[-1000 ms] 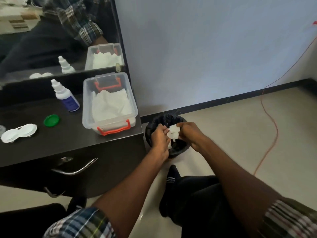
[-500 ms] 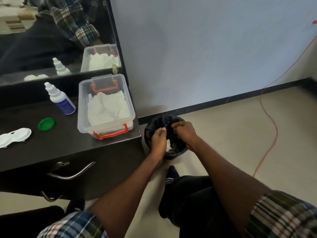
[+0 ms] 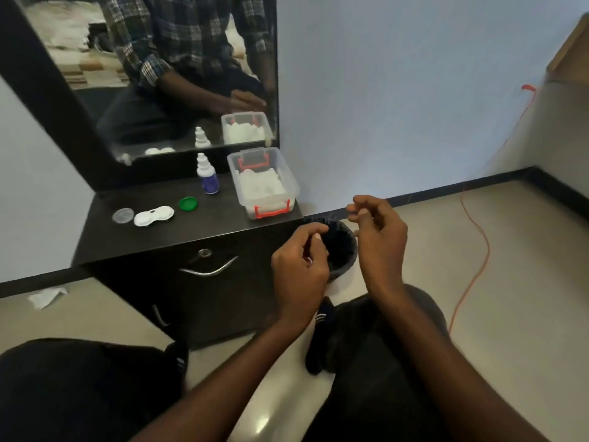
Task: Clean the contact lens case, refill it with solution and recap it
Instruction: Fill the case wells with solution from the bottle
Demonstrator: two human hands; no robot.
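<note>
The white contact lens case (image 3: 153,215) lies uncapped on the dark dresser top (image 3: 204,228). A green cap (image 3: 188,204) sits to its right and a clear cap (image 3: 123,215) to its left. The solution bottle (image 3: 207,175) with a blue label stands behind them near the mirror. My left hand (image 3: 299,266) and my right hand (image 3: 377,237) hover above the black bin (image 3: 341,250) on the floor, fingers loosely curled, holding nothing.
A clear box of white tissues (image 3: 263,183) with red latches stands at the dresser's right edge. A crumpled tissue (image 3: 46,296) lies on the floor at left. An orange cable (image 3: 475,250) runs along the floor at right. My legs fill the foreground.
Both hands held a white tissue over the bin, lowered it in, and have now lifted out without it. The view has swung left and up.
</note>
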